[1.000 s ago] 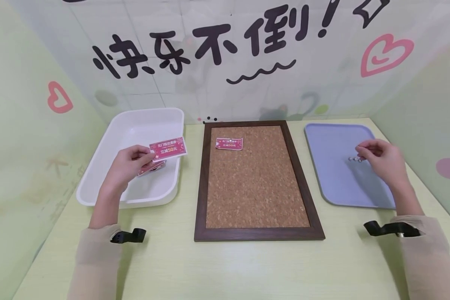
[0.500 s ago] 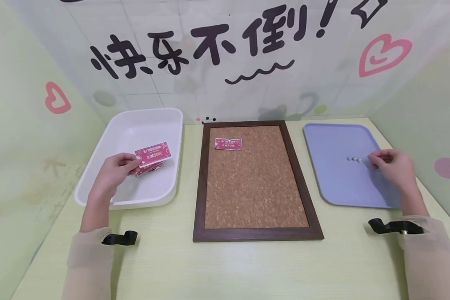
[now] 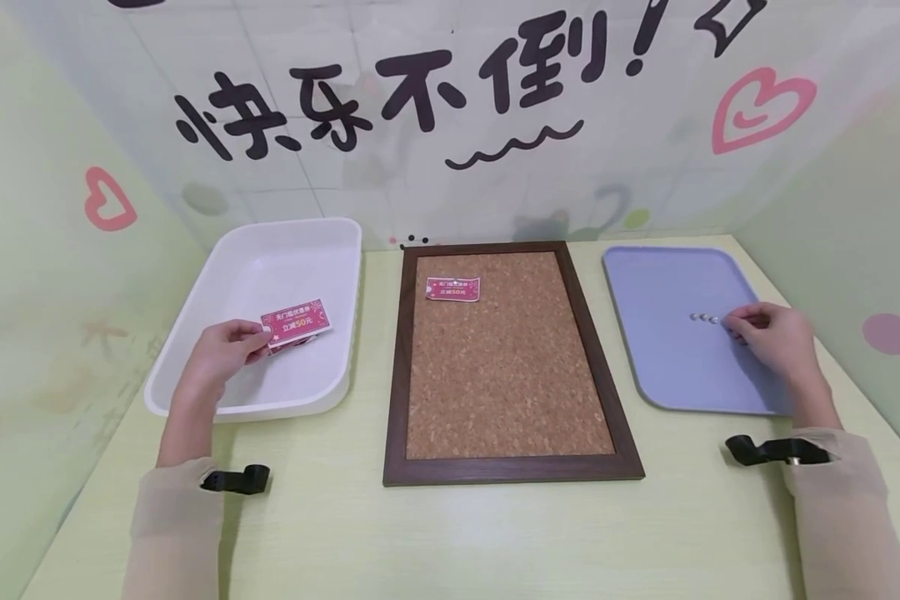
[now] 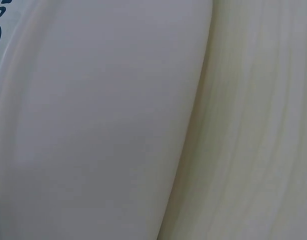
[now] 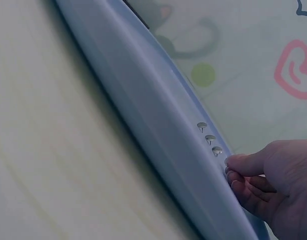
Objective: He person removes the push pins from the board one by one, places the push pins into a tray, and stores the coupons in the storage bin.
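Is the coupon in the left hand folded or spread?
Spread: the head view shows the pink coupon with its printed face flat; the left hand pinches one end.

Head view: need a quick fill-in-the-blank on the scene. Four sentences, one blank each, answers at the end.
1. The left hand holds a coupon; the bin under it is ____ in colour.
2. The number of coupons on the cork board is ____.
3. Beside the right hand, ____ thumbtacks show in a row on the blue tray.
4. The cork board lies ____ the bin and the blue tray.

Missing words: white; one; three; between.
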The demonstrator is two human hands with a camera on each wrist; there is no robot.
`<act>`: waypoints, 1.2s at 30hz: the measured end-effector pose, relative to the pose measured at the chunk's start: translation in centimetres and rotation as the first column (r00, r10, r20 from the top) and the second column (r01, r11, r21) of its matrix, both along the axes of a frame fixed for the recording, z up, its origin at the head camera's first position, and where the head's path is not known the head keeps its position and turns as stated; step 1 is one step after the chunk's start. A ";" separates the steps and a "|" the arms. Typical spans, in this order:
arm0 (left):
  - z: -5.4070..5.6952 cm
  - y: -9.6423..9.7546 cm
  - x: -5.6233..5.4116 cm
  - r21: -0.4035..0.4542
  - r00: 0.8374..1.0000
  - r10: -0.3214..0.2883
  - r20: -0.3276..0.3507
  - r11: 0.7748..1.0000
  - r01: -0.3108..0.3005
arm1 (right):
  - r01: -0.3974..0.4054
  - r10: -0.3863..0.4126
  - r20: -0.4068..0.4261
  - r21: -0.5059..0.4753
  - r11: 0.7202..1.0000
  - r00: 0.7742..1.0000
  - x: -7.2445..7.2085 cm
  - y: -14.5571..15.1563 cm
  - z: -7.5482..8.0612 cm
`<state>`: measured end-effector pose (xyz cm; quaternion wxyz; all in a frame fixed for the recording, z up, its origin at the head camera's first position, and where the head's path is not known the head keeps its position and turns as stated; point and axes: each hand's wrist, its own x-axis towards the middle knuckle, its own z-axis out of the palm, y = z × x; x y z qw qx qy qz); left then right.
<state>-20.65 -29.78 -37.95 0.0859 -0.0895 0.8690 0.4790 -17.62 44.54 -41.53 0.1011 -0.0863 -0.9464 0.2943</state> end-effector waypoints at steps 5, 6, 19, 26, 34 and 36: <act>-0.3 -0.2 -0.1 -0.010 0.999 0.010 0.032 1.000 -0.010 | 0.003 -0.003 0.009 0.001 1.000 1.000 0.1 -0.1 -0.1; -0.3 -0.1 -0.1 -0.016 0.999 0.011 0.037 1.000 -0.010 | 0.002 -0.002 0.011 0.004 1.000 1.000 0.1 -0.1 0.0; -0.7 0.0 -0.4 -0.075 0.994 0.043 0.099 0.997 -0.035 | 0.003 -0.004 0.017 0.030 1.000 1.000 0.3 0.0 -0.1; -0.6 0.1 -0.3 -0.079 0.995 0.054 0.085 0.996 -0.047 | 0.005 -0.005 0.033 0.006 1.000 0.999 0.3 0.3 0.1; -0.6 -0.1 -0.3 -0.081 0.994 0.068 0.091 0.995 -0.061 | -0.031 0.035 0.073 -0.057 0.998 0.997 0.3 0.4 0.7; -0.6 -0.1 -0.3 -0.081 0.994 0.072 0.084 0.995 -0.065 | -0.040 0.047 0.091 -0.075 0.996 0.995 0.4 0.5 0.8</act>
